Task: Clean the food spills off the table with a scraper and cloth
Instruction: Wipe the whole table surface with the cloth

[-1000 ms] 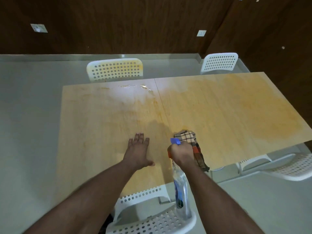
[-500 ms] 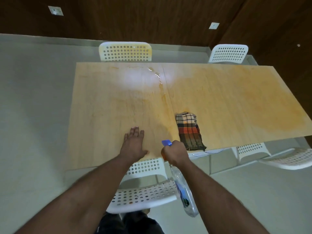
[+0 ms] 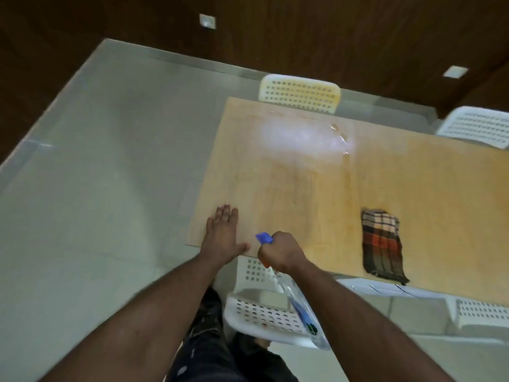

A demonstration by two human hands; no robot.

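You are standing at the near left corner of the table point(image 3: 303, 194), seemingly wetting it before any wiping. Your left hand point(image 3: 223, 235) is lying flat and open, holding nothing. Your right hand point(image 3: 281, 250) is gripping a spray bottle point(image 3: 300, 307), fist closed round its neck. The cloth point(image 3: 381, 244) is lying well apart to your right; no scraper is showing. Next, aim the nozzle at the droplets point(image 3: 341, 139) by the far edge.
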